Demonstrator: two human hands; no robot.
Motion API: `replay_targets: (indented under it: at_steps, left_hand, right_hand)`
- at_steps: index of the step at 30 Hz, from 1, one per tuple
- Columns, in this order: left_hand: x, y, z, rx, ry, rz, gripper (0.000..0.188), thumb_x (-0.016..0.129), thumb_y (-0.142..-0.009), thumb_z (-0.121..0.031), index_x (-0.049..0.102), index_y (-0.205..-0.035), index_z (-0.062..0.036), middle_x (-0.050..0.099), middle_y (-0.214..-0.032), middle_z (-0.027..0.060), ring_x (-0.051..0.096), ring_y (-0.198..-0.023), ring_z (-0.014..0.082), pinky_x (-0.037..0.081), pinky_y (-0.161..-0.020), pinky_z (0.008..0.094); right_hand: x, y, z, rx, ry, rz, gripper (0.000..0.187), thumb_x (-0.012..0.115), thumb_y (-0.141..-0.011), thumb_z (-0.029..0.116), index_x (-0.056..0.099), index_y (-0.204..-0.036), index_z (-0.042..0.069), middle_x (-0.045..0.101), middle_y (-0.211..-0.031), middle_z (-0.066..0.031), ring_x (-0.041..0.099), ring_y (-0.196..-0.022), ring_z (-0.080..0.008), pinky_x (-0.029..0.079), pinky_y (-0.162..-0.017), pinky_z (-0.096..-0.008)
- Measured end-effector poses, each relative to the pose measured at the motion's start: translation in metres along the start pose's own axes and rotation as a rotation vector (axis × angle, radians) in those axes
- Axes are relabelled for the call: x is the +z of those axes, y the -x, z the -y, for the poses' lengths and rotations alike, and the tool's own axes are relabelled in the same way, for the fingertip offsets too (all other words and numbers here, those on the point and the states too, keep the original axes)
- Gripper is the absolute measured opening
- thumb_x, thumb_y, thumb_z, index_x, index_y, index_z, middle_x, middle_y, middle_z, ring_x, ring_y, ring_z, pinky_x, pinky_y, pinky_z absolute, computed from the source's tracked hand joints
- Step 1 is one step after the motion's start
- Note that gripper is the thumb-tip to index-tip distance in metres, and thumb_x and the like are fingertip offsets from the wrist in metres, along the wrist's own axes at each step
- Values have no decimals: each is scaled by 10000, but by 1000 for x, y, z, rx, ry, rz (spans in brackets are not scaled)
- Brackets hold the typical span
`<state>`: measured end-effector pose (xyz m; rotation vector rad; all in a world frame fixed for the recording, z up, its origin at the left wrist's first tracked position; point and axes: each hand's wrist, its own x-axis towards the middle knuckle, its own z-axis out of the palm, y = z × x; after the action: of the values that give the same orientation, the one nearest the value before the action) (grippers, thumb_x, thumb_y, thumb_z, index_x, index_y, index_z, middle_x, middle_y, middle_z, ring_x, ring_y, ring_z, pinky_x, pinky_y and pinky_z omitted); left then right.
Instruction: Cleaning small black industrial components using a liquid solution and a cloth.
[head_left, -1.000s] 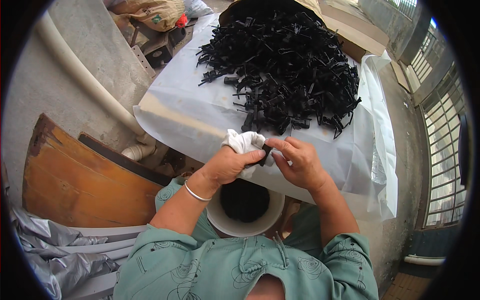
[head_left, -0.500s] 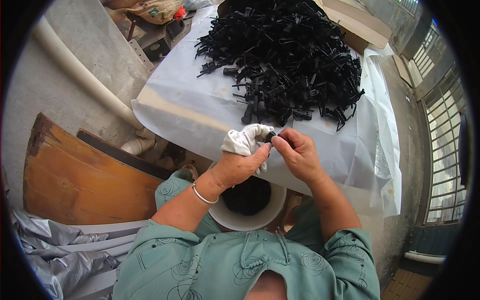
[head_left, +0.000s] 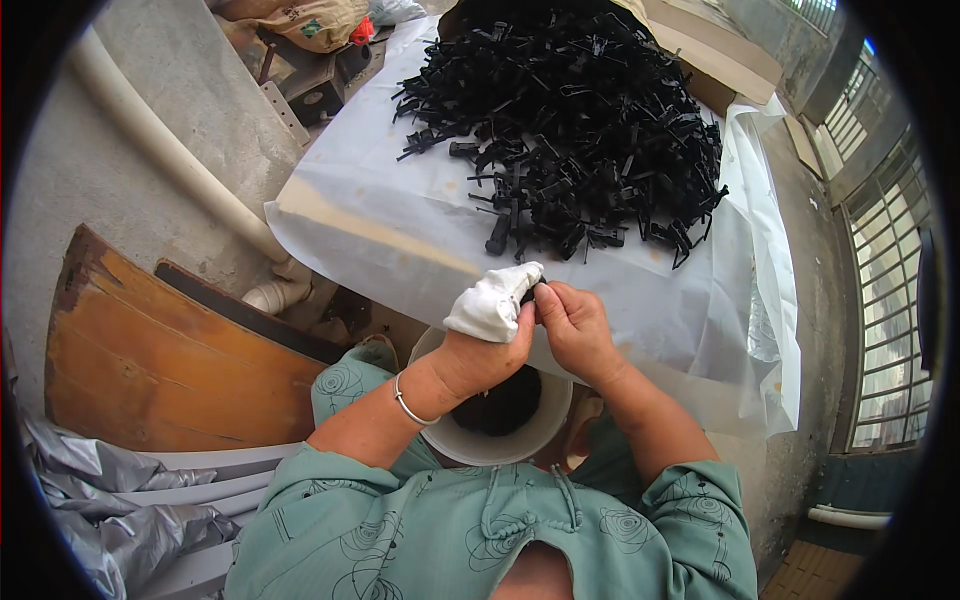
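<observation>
My left hand (head_left: 487, 335) wears a white cloth glove (head_left: 486, 302) over its fingers, with the thumb bare. It is closed on a small black plastic part (head_left: 532, 291), mostly hidden between the fingers. My bare right hand (head_left: 580, 327) meets it there, thumb and forefinger pinching the same part. Just beyond both hands, a large heap of black plastic parts (head_left: 570, 130) with thin prongs covers much of the table. Below my hands, between my knees, stands a white bucket (head_left: 553, 425) with dark contents.
White sheeting (head_left: 385, 205) covers the table and hangs over its near edge. An opened cardboard box (head_left: 715, 50) lies behind the heap. At left are an orange-brown wooden board (head_left: 170, 350), a pale pipe (head_left: 165, 145) and silvery plastic wrapping (head_left: 130, 510). A barred window (head_left: 890, 310) is at right.
Both hands have drawn slightly down toward me. The gloved fingers have turned and folded over the black part, which shows less now. The heap looks the same.
</observation>
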<state>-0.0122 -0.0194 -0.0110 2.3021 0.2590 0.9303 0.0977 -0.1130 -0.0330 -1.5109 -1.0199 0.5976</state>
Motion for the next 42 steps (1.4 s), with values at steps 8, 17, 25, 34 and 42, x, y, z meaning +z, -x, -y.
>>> replay_targets:
  at_steps: [8,17,25,34,42]
  left_hand:
    - [-2,-1,-4,-141,196,-4,322,572,-752,10,556,-1073,43,614,-922,171,614,-806,265,491,-734,305]
    - [2,-5,4,-116,394,-26,328,566,-808,-16,479,-1122,25,579,-907,78,571,-809,171,477,-736,296]
    - [-9,-16,8,-544,918,158,333,434,-910,-67,359,-1233,-36,523,-872,23,430,-599,39,382,-530,171]
    - [-13,-14,1,-366,682,371,326,439,-836,-50,435,-1160,-19,485,-792,19,432,-649,56,384,-551,213]
    - [-2,-10,2,-293,504,255,255,454,-816,-40,464,-1068,-2,523,-874,71,492,-747,117,417,-658,244]
  right_hand:
    - [-3,-1,8,-202,53,9,281,463,-942,165,532,-730,-6,517,-642,12,436,-599,-69,387,-546,-235]
    - [-13,-4,19,-95,-87,24,241,483,-928,155,554,-762,-6,498,-638,-2,422,-614,-68,372,-551,-229]
    - [-37,-12,12,-510,332,29,157,679,-718,24,618,-862,13,480,-586,-37,438,-490,-132,361,-474,-257]
    - [-29,-6,19,-112,-6,45,135,650,-806,99,567,-864,10,479,-597,-34,430,-530,-87,358,-504,-243]
    - [-23,-4,18,-231,232,128,203,522,-882,141,517,-755,-18,520,-662,-166,449,-539,-282,390,-526,-356]
